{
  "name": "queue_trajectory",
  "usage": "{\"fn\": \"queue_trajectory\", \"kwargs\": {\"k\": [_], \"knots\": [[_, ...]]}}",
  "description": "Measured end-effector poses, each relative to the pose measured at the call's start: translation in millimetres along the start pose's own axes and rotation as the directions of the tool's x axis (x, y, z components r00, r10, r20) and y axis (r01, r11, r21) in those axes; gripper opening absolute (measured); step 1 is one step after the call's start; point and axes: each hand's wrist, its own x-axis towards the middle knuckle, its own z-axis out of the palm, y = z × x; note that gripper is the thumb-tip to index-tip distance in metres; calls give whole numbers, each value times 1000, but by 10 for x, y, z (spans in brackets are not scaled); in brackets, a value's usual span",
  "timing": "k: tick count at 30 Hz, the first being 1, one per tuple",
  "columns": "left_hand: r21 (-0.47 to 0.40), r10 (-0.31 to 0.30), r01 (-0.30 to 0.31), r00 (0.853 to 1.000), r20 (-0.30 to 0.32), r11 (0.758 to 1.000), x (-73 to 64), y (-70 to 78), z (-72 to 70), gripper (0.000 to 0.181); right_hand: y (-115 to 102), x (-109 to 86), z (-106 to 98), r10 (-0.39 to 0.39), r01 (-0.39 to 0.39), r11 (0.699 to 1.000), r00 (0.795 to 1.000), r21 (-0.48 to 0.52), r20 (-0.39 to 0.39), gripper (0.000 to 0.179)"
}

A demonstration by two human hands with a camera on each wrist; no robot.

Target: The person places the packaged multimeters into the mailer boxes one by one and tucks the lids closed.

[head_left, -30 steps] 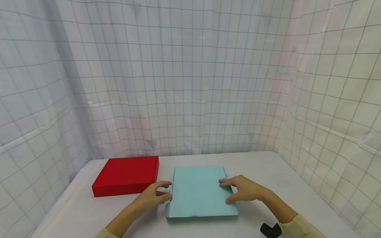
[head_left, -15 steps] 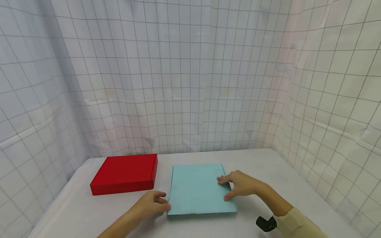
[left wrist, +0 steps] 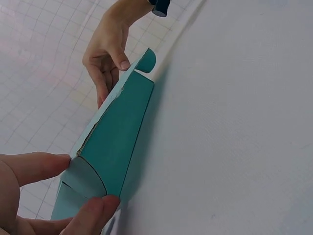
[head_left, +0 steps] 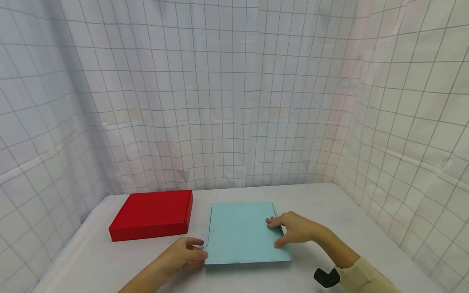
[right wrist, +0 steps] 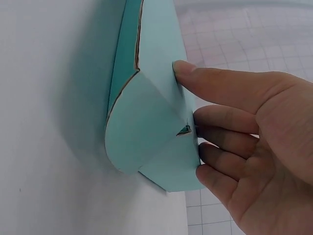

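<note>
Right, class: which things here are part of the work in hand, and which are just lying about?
In hand:
- light blue box
- left hand, touching the box's near left corner
- right hand, fingers on its right edge

Lying about:
- red box, apart to the left
- white table
- grid curtain

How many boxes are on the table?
2. A light blue flat box lies near the front, with the left hand at its left front corner and the right hand at its right edge. A red flat box lies to its left. None looks hidden.
</note>
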Motion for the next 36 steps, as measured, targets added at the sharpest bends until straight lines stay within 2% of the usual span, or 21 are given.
{"fn": "queue_trajectory", "kwargs": {"k": [8,17,22,25,28,36], "knots": [[-66,-8,11,999,38,998,4,-15,-28,57,-3,21,-6,5,-5,1000,1000,-18,8,69],[-38,-4,6,999,47,999,15,-17,-38,50,-27,9,1,6,-6,1000,1000,-10,4,69],[40,7,-8,999,32,999,34,-25,-38,46,-26,11,-2,6,-6,1000,1000,-13,-2,69],[123,10,-11,1000,5,992,40,-30,-32,46,-22,11,5,4,-5,1000,1000,-31,-4,69],[207,29,-24,999,-19,978,47,-33,-23,46,-17,9,14,10,-10,999,1000,-43,-8,70],[360,75,-54,996,-47,931,48,23,14,39,7,14,32,21,-22,999,1000,-32,-14,70]]}}
